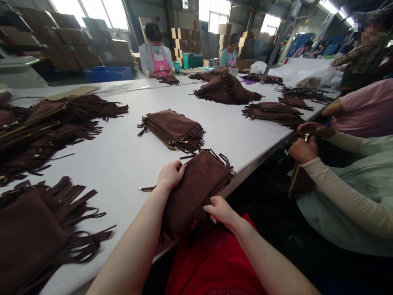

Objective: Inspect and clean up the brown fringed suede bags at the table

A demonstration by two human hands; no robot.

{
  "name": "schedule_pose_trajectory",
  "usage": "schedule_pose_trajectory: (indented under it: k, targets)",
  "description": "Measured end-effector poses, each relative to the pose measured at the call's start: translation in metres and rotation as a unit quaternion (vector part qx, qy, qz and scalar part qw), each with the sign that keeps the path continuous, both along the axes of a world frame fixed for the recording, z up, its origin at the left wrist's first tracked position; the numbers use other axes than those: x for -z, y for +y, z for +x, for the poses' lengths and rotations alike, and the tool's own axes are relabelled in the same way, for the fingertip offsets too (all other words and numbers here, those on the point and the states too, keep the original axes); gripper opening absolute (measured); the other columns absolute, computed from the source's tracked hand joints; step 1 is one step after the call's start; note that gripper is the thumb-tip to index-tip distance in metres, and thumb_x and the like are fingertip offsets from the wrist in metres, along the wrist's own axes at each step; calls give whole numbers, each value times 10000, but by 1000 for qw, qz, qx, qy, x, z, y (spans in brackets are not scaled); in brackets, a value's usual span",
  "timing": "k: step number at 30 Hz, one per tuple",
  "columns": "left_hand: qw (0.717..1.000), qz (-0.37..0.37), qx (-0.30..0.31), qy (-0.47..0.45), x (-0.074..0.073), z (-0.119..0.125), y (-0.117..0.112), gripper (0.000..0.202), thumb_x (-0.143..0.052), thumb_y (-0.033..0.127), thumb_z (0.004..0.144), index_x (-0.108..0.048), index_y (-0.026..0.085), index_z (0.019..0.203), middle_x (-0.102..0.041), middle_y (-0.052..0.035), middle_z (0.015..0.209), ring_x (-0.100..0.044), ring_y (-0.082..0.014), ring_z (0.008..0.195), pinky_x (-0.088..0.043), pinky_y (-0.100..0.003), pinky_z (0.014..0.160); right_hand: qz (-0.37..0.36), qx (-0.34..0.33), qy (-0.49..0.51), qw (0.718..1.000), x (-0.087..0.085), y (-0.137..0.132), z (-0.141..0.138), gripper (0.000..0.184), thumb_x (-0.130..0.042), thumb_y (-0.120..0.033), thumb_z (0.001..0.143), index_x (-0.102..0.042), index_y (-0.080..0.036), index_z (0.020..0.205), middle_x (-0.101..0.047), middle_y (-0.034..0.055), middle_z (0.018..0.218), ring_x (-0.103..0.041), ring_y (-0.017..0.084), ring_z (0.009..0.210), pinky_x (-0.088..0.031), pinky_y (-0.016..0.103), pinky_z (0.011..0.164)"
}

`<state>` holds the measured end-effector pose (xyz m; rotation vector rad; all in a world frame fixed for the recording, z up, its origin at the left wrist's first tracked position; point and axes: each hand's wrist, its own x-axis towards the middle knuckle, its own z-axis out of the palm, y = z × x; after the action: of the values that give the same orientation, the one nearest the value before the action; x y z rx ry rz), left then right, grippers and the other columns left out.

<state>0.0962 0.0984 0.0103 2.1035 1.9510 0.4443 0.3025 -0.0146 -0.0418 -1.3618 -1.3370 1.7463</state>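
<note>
A dark brown fringed pouch lies tilted over the table's near edge, directly in front of me. My left hand grips its far left side, thumb on top and fingers partly hidden. At the lower right edge, my right hand pinches the pouch near its fringe. A strap with a metal tip sticks out to the left from under my left forearm. Just beyond is a small stack of similar pouches with gold zippers and fringe at both ends.
Piles of brown fringed pouches lie on the left and farther back on the white table. To my right, a co-worker's hands hold a zippered piece. Other people work around the table; cardboard boxes stand behind.
</note>
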Motion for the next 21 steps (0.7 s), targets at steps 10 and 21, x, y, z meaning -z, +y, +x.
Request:
schedule_pose_trajectory:
  k: [10,21]
  targets:
    - [1000,-12,-6,2,-1,1,0,381,-381,516,916,-649,247,902,-716,-71,899,-648,-242,855,-445,-324,715,-99,-125,-231,960,75,-42,20,193,-488,-69,691,-626,-159,589,-626,-17,470,-415,71,313,-286,167,334]
    - [1000,-7,-3,3,1,0,1,389,-379,529,913,-648,249,893,-717,-66,899,-650,-240,851,-451,-321,712,130,78,-72,986,13,-9,30,278,-603,-361,756,-607,-150,937,-521,-65,454,-478,104,406,-350,204,431]
